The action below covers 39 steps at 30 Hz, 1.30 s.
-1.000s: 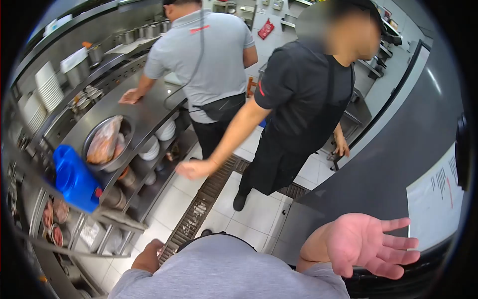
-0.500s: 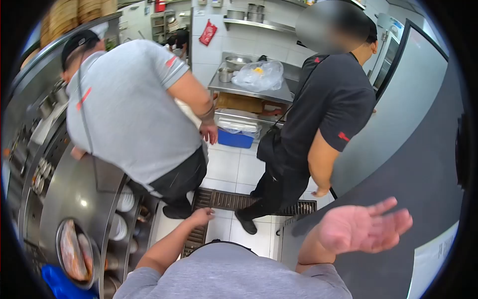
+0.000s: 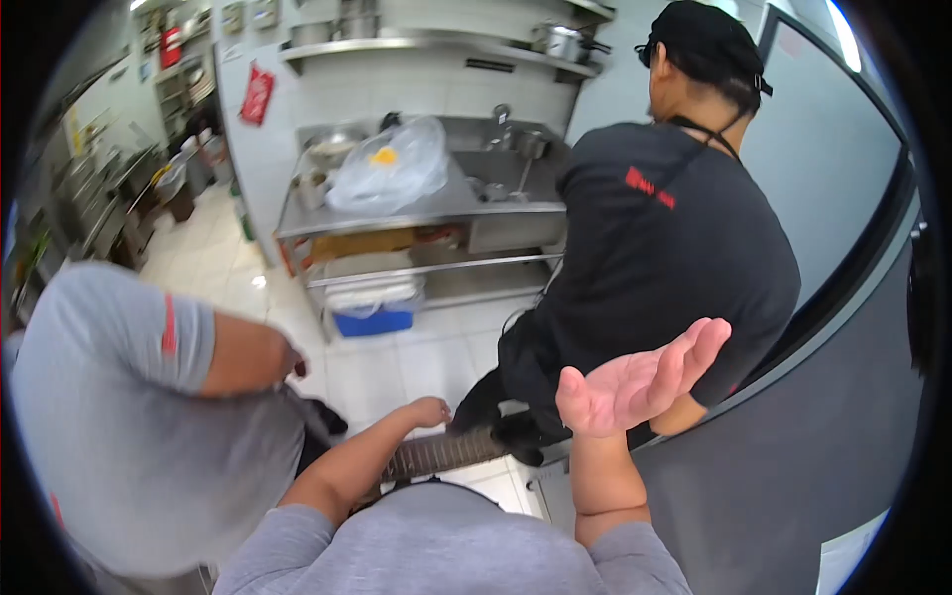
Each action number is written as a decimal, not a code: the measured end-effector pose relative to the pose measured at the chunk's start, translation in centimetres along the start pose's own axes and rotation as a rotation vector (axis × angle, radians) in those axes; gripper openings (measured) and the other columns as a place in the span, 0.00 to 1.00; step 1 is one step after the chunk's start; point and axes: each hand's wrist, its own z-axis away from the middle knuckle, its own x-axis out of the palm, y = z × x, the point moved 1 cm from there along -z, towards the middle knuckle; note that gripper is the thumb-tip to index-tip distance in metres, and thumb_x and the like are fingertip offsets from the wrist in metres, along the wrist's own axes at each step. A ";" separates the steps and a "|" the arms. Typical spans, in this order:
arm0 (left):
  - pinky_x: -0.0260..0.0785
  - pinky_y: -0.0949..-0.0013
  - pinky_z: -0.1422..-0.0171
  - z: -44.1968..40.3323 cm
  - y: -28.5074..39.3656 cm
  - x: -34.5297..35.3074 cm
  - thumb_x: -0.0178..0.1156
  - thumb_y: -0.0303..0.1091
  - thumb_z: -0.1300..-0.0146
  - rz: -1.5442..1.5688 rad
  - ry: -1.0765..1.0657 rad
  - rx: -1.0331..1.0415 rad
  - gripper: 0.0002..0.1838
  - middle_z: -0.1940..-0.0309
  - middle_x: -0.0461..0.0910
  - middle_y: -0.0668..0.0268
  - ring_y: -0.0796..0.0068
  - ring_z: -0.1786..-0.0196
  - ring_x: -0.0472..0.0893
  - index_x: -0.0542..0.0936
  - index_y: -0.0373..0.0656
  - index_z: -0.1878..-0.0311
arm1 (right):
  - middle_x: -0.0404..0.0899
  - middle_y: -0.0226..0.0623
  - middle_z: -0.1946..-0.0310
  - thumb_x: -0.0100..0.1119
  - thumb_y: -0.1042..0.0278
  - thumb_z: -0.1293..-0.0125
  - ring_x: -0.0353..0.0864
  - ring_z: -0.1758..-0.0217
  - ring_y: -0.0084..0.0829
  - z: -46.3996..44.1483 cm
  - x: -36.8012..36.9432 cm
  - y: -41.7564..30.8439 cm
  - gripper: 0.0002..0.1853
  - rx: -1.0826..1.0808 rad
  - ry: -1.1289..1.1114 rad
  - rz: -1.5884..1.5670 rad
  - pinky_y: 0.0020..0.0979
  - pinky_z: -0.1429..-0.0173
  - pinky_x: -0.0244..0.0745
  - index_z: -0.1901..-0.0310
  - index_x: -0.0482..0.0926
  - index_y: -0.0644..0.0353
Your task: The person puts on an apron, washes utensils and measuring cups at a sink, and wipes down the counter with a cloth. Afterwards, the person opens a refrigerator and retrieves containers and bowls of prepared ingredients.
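My right hand (image 3: 645,382) is raised palm up with its fingers spread, and nothing lies in it. It appears in front of the lower back of a person in black (image 3: 684,238), who faces away toward the doorway. My left hand (image 3: 428,413) hangs low above the floor near that person's dark shoes, its fingers curled and too small to read clearly. At the left edge a person in a grey shirt (image 3: 109,397) stands close to my left arm.
Ahead is a steel table (image 3: 466,183) bearing a clear plastic bag (image 3: 392,169), with a blue container (image 3: 372,322) beneath. A floor drain (image 3: 446,454) crosses the tiles. A grey panel (image 3: 773,476) stands at right. A wall shelf (image 3: 426,42) holds pots.
The view has swung left, bringing the steel table closer. My right hand has turned more upright and moved inward. The person in black now faces away; the person in grey appears farther left.
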 end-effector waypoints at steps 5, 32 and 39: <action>0.70 0.59 0.43 -10.9 0.2 -5.9 0.60 0.51 0.42 -0.065 -0.055 0.094 0.24 0.55 0.82 0.53 0.53 0.50 0.80 0.82 0.41 0.52 | 0.44 0.56 0.27 0.58 0.44 0.40 0.40 0.22 0.54 4.6 2.9 6.8 0.41 0.207 -0.054 0.261 0.56 0.24 0.35 0.29 0.56 0.54; 0.71 0.60 0.43 -70.5 -9.2 -31.7 0.61 0.47 0.44 -0.178 -0.245 0.156 0.20 0.54 0.82 0.54 0.55 0.50 0.81 0.83 0.44 0.53 | 0.56 0.52 0.30 0.71 0.66 0.51 0.52 0.27 0.58 37.7 32.1 53.4 0.39 0.844 -0.514 0.550 0.53 0.28 0.49 0.35 0.65 0.60; 0.73 0.65 0.50 -86.2 12.9 -31.9 0.62 0.42 0.40 0.070 -0.438 0.395 0.18 0.60 0.83 0.56 0.62 0.55 0.82 0.81 0.43 0.50 | 0.58 0.51 0.31 0.64 0.65 0.46 0.53 0.27 0.54 49.6 26.1 66.9 0.35 1.156 -0.601 0.789 0.50 0.28 0.50 0.35 0.65 0.57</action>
